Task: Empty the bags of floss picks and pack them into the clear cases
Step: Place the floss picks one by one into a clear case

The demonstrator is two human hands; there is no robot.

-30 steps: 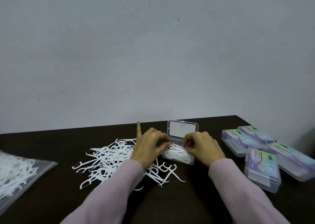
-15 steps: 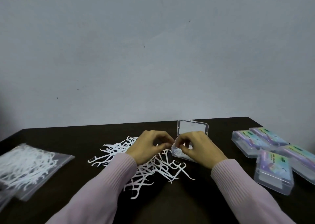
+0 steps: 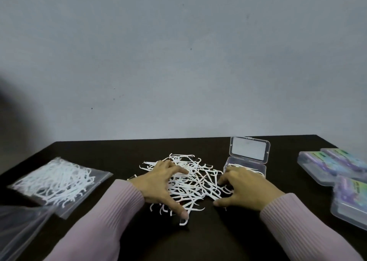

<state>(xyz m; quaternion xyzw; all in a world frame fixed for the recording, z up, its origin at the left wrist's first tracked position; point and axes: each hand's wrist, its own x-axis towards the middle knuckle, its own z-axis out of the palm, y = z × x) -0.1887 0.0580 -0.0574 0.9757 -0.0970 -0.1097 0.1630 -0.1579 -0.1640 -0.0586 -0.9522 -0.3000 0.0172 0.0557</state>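
A loose heap of white floss picks (image 3: 195,178) lies mid-table. My left hand (image 3: 163,183) rests on the heap's left side with fingers spread over the picks. My right hand (image 3: 246,187) sits at the heap's right edge, fingers bent down onto the picks and the table; whether it pinches any is unclear. Just behind the right hand stands an open clear case (image 3: 246,164), lid up, with white picks inside. A clear bag of floss picks (image 3: 57,179) lies at the left.
Several closed cases with coloured labels (image 3: 337,167) are stacked at the right edge of the dark table (image 3: 208,239). An empty clear bag (image 3: 17,227) lies at the lower left. A grey wall rises behind the table.
Both hands left the open case and dropped onto the loose heap, the left spreading out over it. The view has shifted, so everything sits further right.
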